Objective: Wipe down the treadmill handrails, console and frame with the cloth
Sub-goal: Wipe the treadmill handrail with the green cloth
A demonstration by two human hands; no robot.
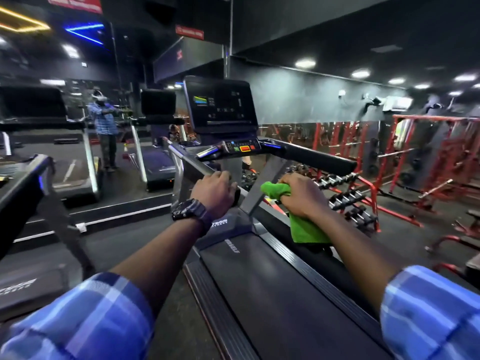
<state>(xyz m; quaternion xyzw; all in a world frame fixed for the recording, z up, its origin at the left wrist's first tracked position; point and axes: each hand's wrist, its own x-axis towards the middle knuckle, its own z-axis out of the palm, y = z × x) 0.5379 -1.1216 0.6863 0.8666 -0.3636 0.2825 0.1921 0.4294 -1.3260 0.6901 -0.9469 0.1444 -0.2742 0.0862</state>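
Note:
The treadmill stands in front of me, its dark console screen [220, 103] raised above a button panel [242, 147]. My left hand [214, 192] grips the end of the left handrail [188, 161], a black watch on its wrist. My right hand [301, 194] holds a bunched green cloth [302, 227] beside the silver right upright [261, 188] of the frame; the cloth hangs down below the hand. The right handrail [319, 157] runs out above and beyond that hand. The black belt [265, 281] stretches below my forearms.
A second treadmill [26, 193] stands close on the left. A mirror wall ahead reflects more treadmills and a person in a checked shirt [105, 120]. To the right are a dumbbell rack [345, 198] and red weight racks [428, 152].

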